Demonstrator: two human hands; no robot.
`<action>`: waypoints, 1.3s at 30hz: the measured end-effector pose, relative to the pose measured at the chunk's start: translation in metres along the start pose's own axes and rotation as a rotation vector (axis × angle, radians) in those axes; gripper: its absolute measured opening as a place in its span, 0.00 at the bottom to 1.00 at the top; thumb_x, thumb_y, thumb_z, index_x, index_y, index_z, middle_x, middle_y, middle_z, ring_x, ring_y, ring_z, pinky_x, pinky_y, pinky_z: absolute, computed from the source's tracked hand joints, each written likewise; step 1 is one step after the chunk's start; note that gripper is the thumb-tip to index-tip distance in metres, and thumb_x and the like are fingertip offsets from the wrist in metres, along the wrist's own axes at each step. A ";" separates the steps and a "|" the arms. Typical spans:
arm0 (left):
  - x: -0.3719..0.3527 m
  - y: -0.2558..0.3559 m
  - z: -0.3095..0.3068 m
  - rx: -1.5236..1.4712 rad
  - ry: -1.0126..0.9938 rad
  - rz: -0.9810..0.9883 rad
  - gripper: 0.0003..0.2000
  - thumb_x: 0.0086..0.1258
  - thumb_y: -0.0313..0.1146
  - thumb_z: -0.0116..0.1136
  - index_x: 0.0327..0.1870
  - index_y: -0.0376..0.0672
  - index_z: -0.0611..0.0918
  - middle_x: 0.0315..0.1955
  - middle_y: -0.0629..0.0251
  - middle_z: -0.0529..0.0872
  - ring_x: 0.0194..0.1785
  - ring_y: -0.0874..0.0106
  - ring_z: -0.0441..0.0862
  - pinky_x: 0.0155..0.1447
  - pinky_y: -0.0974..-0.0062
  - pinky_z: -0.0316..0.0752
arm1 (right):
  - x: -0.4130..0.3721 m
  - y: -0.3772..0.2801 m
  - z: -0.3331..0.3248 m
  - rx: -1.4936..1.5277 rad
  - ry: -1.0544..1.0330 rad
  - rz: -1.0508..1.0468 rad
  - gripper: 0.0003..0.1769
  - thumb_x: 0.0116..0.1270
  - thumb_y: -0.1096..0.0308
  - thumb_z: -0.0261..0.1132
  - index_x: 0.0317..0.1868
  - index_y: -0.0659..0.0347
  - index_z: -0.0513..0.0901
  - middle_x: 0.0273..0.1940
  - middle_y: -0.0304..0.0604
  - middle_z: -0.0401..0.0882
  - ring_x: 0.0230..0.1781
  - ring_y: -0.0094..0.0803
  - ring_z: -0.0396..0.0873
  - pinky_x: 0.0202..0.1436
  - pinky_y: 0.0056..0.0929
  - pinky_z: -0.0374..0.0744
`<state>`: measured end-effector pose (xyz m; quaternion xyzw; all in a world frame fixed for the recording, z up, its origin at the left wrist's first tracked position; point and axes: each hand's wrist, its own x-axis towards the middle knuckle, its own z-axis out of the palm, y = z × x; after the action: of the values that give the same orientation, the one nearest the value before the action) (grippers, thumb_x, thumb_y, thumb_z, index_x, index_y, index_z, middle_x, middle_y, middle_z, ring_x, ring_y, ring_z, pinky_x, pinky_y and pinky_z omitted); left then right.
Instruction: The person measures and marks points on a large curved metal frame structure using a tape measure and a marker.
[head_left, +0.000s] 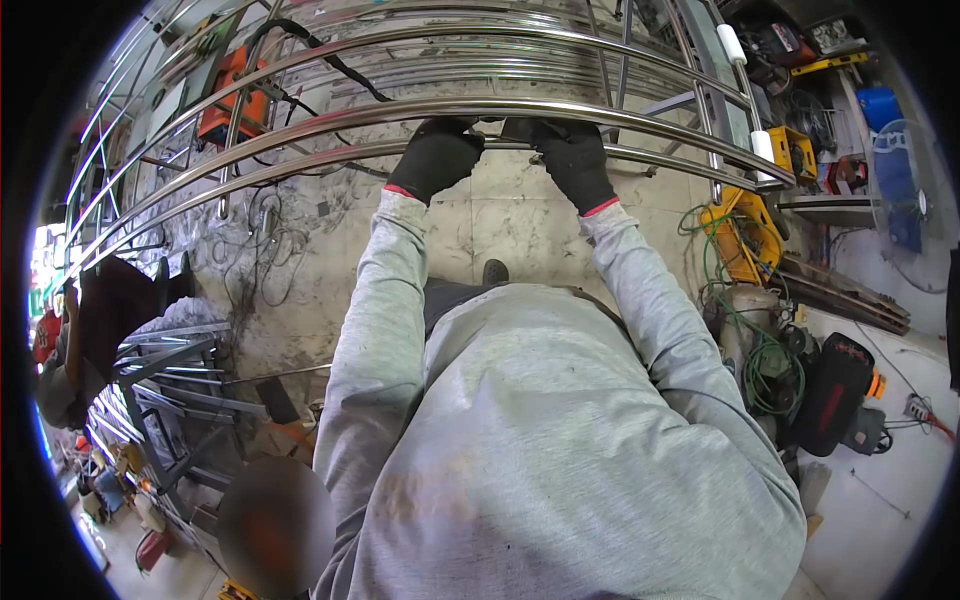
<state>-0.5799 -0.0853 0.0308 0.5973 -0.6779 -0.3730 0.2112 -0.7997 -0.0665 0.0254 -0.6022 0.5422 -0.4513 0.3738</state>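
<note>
My left hand [437, 162], in a black glove with a red cuff edge, reaches to a frame of shiny metal tubes [330, 122]. Its fingers are curled and partly hidden under the upper tube. Beside it my right hand [573, 163], gloved the same way, is bent closed at the same spot, its fingertips also hidden by that tube. A small dark piece [515, 129] shows between the two hands, just above the lower tube [508, 145]. Both gloves overlap the lower tube. I cannot tell what exactly the fingers hold.
An orange machine [232, 100] with a black cable stands beyond the frame at left. Yellow holders [745, 235], a green hose [770, 370] and a black case [835, 393] lie at right. Metal profiles [165, 390] are stacked at left, near another person [110, 310]. Cables trail over the floor.
</note>
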 end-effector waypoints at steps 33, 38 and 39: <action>0.006 -0.008 0.034 0.199 0.346 0.493 0.21 0.71 0.48 0.67 0.23 0.40 0.86 0.16 0.58 0.83 0.24 0.55 0.82 0.35 0.59 0.75 | -0.005 0.030 -0.053 -0.561 -0.122 -0.144 0.21 0.71 0.54 0.69 0.60 0.50 0.88 0.46 0.52 0.89 0.48 0.48 0.86 0.56 0.43 0.82; -0.001 0.006 0.029 0.100 0.288 0.380 0.23 0.72 0.49 0.66 0.21 0.39 0.85 0.16 0.57 0.82 0.24 0.54 0.81 0.35 0.58 0.74 | -0.007 0.021 -0.049 -0.624 -0.109 -0.198 0.19 0.69 0.56 0.69 0.58 0.49 0.90 0.44 0.49 0.89 0.46 0.48 0.85 0.55 0.42 0.81; 0.001 0.005 0.030 0.169 0.322 0.435 0.23 0.72 0.49 0.66 0.21 0.39 0.84 0.16 0.57 0.82 0.24 0.54 0.81 0.35 0.58 0.74 | -0.006 0.021 -0.049 -0.628 -0.125 -0.184 0.19 0.69 0.56 0.69 0.58 0.49 0.90 0.44 0.50 0.89 0.46 0.48 0.85 0.54 0.43 0.81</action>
<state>-0.6052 -0.0791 0.0149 0.5049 -0.7765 -0.1616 0.3407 -0.8528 -0.0616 0.0202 -0.7609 0.5743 -0.2562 0.1599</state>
